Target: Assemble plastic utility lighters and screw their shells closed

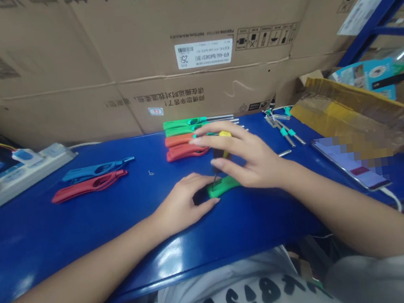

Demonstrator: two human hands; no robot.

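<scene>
My right hand (248,155) is closed around a screwdriver (225,138) with a yellow and black handle. Its shaft points down at the end of a green stick lighter (224,186) lying on the blue tabletop. My left hand (182,200) grips that same end between thumb and fingers, steadying it against the table. Part of the green lighter is hidden under my right hand. Just beyond my hands lie several lighters in a row: green ones (180,123), an orange one (178,140) and a red one (183,152), some with metal tubes.
To the left lie a blue lighter body (90,171) and a red one (88,186), with tiny screws (151,173) nearby. Metal tubes with green ends (283,129), a phone (351,165) and a taped carton (358,107) are right. A power strip (24,176) stands left; a large box (120,58) backs the table.
</scene>
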